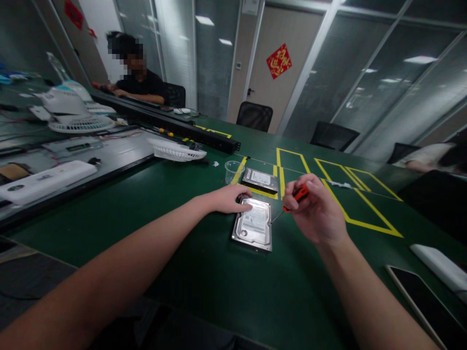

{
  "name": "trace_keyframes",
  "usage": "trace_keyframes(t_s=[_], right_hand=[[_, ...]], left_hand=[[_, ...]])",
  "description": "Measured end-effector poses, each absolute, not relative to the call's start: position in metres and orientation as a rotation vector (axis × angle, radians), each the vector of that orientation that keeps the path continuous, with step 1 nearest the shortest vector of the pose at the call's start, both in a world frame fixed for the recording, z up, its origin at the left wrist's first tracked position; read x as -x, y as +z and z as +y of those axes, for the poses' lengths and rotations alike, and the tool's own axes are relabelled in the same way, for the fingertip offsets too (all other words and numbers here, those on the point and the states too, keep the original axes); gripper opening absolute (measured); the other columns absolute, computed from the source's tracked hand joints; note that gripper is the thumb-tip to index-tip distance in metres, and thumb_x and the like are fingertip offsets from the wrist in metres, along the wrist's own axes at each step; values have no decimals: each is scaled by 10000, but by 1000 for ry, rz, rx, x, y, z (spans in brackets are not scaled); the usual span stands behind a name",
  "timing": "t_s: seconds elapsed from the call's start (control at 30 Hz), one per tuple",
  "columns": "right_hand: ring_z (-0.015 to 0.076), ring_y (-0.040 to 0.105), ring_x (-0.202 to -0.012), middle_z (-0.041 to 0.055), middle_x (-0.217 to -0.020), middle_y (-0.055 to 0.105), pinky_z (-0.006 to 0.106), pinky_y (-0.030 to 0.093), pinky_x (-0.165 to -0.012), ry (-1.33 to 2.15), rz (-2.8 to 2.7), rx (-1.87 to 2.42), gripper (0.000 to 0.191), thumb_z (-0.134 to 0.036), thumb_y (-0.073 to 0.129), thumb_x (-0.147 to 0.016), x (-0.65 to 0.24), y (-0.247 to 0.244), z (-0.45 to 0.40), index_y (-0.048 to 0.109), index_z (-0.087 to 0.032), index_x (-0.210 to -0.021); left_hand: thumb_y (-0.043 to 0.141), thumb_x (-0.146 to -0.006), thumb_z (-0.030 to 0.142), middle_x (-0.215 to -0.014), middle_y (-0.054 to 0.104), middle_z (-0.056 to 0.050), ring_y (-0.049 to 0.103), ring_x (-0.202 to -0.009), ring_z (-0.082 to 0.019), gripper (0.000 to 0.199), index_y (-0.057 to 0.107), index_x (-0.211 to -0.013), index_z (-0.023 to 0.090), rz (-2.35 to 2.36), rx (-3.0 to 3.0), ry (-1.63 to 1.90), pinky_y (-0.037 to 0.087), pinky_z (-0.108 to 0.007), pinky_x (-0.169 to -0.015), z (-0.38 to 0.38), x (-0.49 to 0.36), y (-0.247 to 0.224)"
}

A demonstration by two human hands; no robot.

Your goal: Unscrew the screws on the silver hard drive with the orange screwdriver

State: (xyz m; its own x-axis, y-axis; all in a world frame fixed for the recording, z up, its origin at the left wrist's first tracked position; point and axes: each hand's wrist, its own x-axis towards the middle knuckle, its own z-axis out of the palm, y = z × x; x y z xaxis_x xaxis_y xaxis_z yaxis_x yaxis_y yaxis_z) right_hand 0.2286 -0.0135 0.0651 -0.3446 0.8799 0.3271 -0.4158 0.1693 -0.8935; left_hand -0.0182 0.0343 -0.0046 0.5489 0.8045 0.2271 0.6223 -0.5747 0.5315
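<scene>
on the near part of the green bench (204, 287), a silvery hard drive (254, 226) lies flat with its label up, between the person's two hands. at the drive's right edge, beside a notch in its cover, the thin shaft of a screwdriver (301, 193) comes down at a slant; its tip seems to meet the drive there, though any screw is too small to make out. good work here would likely call for bringing the shaft more upright, seating the tip fully and pressing down before each twist, since a slanted tip could slip and chew the screw head. the right hand (319, 211) is raised to the right of the drive, apart from it, fingers closed around the orange and black handle. the left hand (231, 198) is at the drive's far left corner, half curled, thumb resting on the cover and fingers bent over the edge; firm pressure straight down from it should stop the drive from turning. just beyond, a second drive (260, 179) lies flat, a clear plastic cup (233, 171) beside it.
</scene>
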Motion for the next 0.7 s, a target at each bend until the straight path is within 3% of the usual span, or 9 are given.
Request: trace_keyframes(t_s=[0.17,0.43,0.6,0.7], right_hand=[[142,488,-607,44,-735,628,311,409,-619,1444,-1343,508,391,-446,460,-1010,-227,64,-13,737,-215,-858],[156,585,-737,40,-830,662,304,451,-701,1392,-1318,526,215,-352,592,-956,-226,64,-14,638,-214,-797],[122,466,-578,5,-822,657,296,365,-569,1392,-1315,553,126,-330,627,-932,-227,65,-13,602,-249,-839],[134,456,-577,22,-760,629,307,370,-569,1381,-1336,557,225,-401,559,-960,-227,65,-12,682,-235,-868]], left_hand=[[656,-892,485,-1254,688,-128,649,-1080,-264,483,660,-1252,164,1160,-2397,627,498,-356,-903,33,18,-2],[660,-889,475,-1250,690,-124,647,-1102,-267,481,653,-1264,175,1169,-2394,623,492,-363,-930,34,18,-3],[661,-888,491,-1237,691,-120,650,-1075,-260,475,659,-1249,182,1162,-2394,625,493,-356,-902,34,18,-3],[655,-894,486,-1232,694,-117,650,-1067,-258,464,659,-1247,185,1163,-2395,626,494,-357,-894,33,18,-3]])
